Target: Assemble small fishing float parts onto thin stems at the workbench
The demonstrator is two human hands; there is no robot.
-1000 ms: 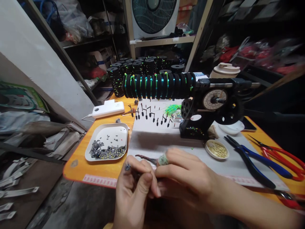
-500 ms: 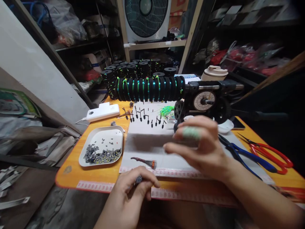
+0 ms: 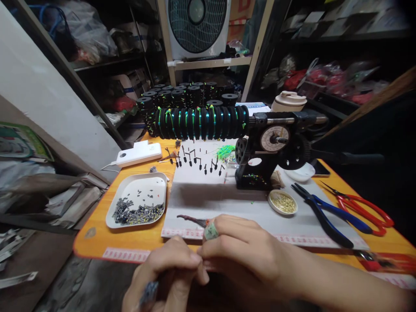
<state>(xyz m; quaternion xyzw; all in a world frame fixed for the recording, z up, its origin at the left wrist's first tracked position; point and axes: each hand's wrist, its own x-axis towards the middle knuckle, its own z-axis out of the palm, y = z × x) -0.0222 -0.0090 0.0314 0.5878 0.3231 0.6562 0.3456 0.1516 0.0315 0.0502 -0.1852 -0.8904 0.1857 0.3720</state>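
At the table's front edge my left hand [image 3: 167, 271] and my right hand [image 3: 242, 249] meet, fingertips close together. Both are closed in a pinch; whatever lies between the fingertips is too small or hidden to make out. A pale green wrap [image 3: 211, 231] circles a finger of my right hand. Something grey-blue and speckled [image 3: 149, 292] shows at the curled fingers of my left hand. Just beyond the hands lies a thin dark brush-like bundle [image 3: 191, 219], its right end covered by my right hand. A shallow dish of small gold pieces [image 3: 283, 203] stands past my right hand.
A white tray [image 3: 112, 219] of small grey parts sits left. Behind stands a black hand-cranked winder [image 3: 274, 145] carrying a row of black foam rings [image 3: 201, 122]. Small black pieces [image 3: 190, 163] lie on the board. Blue-handled pliers [image 3: 325, 216] and red-handled scissors [image 3: 364, 208] lie right.
My right hand has come down and left from in front of the winder to my left hand, uncovering the gold-piece dish. My left hand has shifted slightly down and left.
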